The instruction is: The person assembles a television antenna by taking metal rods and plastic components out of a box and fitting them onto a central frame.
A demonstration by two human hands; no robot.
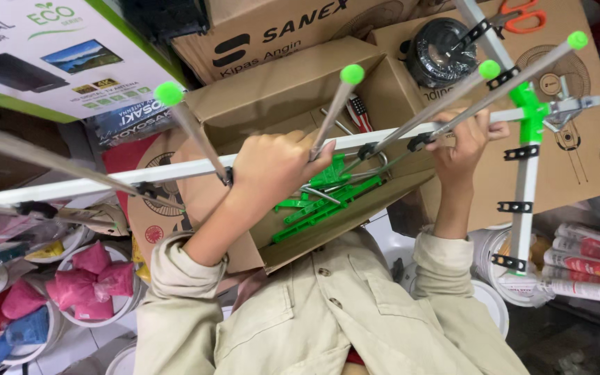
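Observation:
I hold a long white antenna boom (105,182) that crosses the view from left to right. My left hand (272,165) is closed around its middle. My right hand (463,142) grips it further right, close to a green plastic joint (530,111) where a second white bar (522,208) with black clips branches off. Several thin metal rods with round green end caps (352,73) fan out from the boom. Under my hands lies an open cardboard box (272,90) containing green plastic parts (328,205) and metal pieces.
Printed cardboard boxes (57,48) are stacked at the top. A black cable coil (439,52) and orange-handled scissors (522,17) rest on one. White buckets with pink bags (95,281) stand at lower left. Sealant tubes (592,260) lie at right.

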